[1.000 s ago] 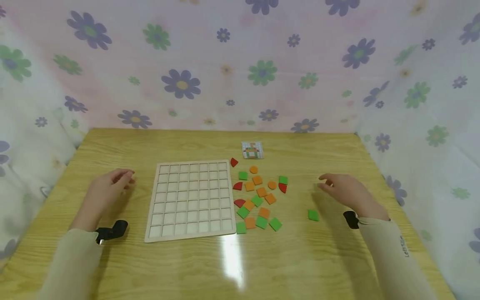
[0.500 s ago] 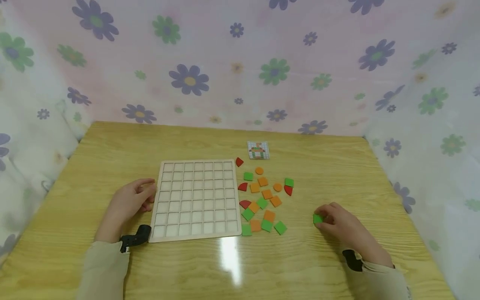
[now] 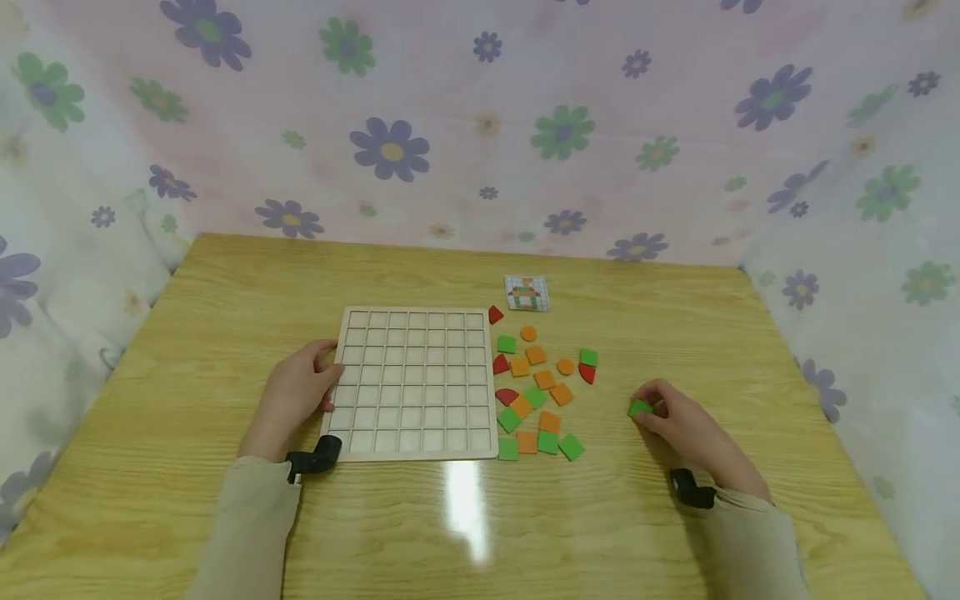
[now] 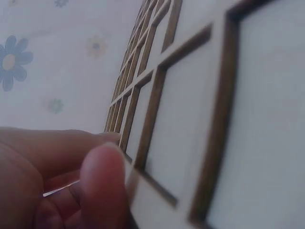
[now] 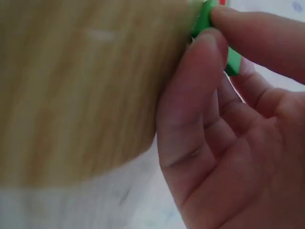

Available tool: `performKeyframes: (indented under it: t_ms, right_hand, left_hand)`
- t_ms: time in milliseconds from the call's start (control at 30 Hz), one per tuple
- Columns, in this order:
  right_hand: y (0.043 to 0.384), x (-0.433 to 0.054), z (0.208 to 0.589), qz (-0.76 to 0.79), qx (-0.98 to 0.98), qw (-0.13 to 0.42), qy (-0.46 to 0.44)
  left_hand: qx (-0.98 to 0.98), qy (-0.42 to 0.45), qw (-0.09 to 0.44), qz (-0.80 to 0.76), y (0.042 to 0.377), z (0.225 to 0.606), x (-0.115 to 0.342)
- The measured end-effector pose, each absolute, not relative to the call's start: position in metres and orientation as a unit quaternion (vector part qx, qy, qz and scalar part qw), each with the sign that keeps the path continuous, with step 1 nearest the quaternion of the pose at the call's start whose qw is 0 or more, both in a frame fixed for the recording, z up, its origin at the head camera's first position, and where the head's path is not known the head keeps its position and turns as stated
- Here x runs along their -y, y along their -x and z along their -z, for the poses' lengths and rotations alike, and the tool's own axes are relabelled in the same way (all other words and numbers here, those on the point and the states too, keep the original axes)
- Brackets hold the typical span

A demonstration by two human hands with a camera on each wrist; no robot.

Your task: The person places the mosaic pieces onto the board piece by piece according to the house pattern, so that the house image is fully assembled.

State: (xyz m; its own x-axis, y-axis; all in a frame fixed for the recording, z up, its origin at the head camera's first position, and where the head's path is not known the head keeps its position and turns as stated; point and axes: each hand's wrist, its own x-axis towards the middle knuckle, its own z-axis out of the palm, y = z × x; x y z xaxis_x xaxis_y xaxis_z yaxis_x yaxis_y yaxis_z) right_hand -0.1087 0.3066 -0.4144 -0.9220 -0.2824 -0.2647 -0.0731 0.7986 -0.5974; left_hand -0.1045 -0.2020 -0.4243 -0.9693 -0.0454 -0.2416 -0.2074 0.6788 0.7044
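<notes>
At the left edge of the square wooden grid board, my left hand grips the rim. In the left wrist view the thumb lies at the board's frame, with the forefinger stretched along the side. The board's square cells hold no pieces. To the right, my right hand pinches a green square tile between thumb and fingers. That green tile also shows in the right wrist view, partly hidden by the fingertips.
Right of the board lie loose orange squares, orange discs, green squares and red quarter-circles. A small printed pattern card lies behind them. Flowered cloth walls the table's back and sides.
My right hand came down onto the lone green tile and now holds it. My left hand moved right to the board's edge and took hold; the board has turned slightly.
</notes>
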Motion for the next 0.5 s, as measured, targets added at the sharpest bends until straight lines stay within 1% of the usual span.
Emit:
performKeyframes:
  t_ms: [67, 167, 300, 367, 500]
  right_hand:
    - [0.115, -0.307, 0.415, 0.318, -0.926, 0.177, 0.099]
    - [0.126, -0.308, 0.417, 0.371, -0.901, 0.2, 0.098]
    - [0.142, -0.315, 0.422, 0.485, -0.842, 0.229, 0.057]
    - [0.147, -0.32, 0.424, 0.549, -0.803, 0.231, 0.021]
    - [0.15, -0.327, 0.426, 0.636, -0.74, 0.216, -0.037]
  left_hand:
    - [-0.903, 0.074, 0.1, -0.411, 0.107, 0.426, 0.201]
    - [-0.894, 0.081, 0.099, -0.43, 0.108, 0.426, 0.203]
    - [-0.883, 0.077, 0.102, -0.451, 0.11, 0.427, 0.207]
    - [-0.873, 0.067, 0.113, -0.47, 0.111, 0.429, 0.21]
    - [-0.834, 0.054, 0.155, -0.526, 0.115, 0.433, 0.216]
